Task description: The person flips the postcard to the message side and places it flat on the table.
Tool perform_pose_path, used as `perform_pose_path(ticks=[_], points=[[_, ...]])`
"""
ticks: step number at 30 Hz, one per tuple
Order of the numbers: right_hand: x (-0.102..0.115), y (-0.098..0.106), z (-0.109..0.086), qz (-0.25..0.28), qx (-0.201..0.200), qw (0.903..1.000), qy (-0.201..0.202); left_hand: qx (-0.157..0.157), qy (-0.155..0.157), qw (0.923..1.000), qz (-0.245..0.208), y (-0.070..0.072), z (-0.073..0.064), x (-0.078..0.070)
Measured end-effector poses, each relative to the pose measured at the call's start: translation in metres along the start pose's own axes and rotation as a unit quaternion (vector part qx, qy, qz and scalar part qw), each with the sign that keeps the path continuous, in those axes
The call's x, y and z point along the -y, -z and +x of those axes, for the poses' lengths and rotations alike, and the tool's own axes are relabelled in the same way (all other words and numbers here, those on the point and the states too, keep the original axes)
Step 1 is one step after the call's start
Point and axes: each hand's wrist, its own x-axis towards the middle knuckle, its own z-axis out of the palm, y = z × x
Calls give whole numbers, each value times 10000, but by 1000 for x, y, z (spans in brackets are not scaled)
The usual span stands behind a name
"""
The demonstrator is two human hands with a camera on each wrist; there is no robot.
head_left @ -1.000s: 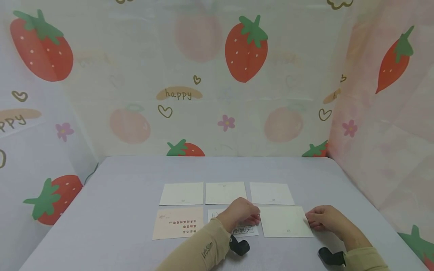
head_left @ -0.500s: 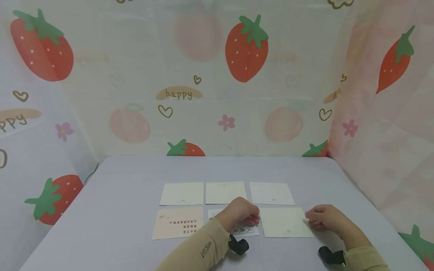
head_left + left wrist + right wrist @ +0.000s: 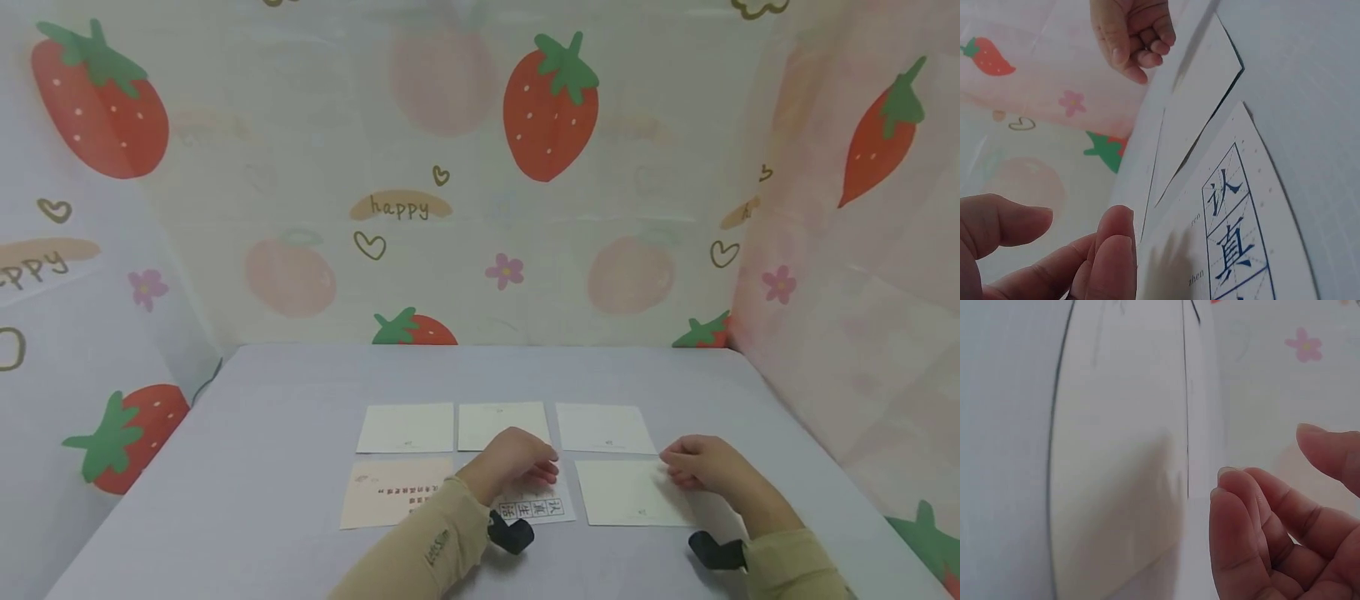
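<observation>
Half a second ago, the left hand (image 3: pixel 510 462) was by the left edge of the plain cream card (image 3: pixel 622 500) and the right hand (image 3: pixel 705 467) was by its right edge; now both have come up off it, and the card lies in about the same spot. It sits flat at the right end of the front row on the white tabletop (image 3: pixel 255 475), with a tiny mark near its front edge. The left hand hangs over the word card (image 3: pixel 532 510) just beside it, which has big dark writing in boxes. The right hand hangs over the back right corner of the plain cream card and drops a soft shadow on it. Each hand has its fingers a little bent and its thumb held apart, with a medium gap and only air inside. At the left end of the front row is a peach card (image 3: pixel 390 492) with red writing, partly under the left sleeve (image 3: pixel 427 542). Behind are three more pale cards: a left back card (image 3: pixel 406 427), a middle back card (image 3: pixel 491 417) and a right back card (image 3: pixel 606 429). Past the tabletop is a wall cloth (image 3: pixel 322 150) with red strawberries, hearts and pink flowers.
</observation>
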Motion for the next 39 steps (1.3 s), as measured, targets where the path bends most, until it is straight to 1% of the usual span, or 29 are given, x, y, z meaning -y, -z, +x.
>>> perform_pose_path(ticks=[3,7,11,16,19,22,27,31,35,39], points=[[6,-5,1,-12,-13,10000,44,2,-72,10000,56,5,-1,1],[15,-14,3,-22,3,9999,151,-33,-66,9999,104,13,-4,2],[24,-26,3,-22,105,9995,307,-108,-71,9999,23,22,-8,3],[34,-38,4,-146,144,9992,330,-124,-155,9997,-124,33,-13,4],[38,-44,6,-224,165,9989,370,-123,-156,9998,-79,39,-16,4],[43,-50,8,-201,167,9988,410,-142,-89,9999,22,44,-20,2],[50,-60,9,-194,169,9989,392,-178,-20,9998,-23,53,-24,1],[52,-68,9,-236,205,9986,423,-223,-124,9997,-46,62,-28,5],[55,-74,7,-126,177,9985,497,-254,-214,9994,85,72,-32,10],[56,-81,6,-34,156,9984,543,-351,-146,9990,243,81,-36,14]])
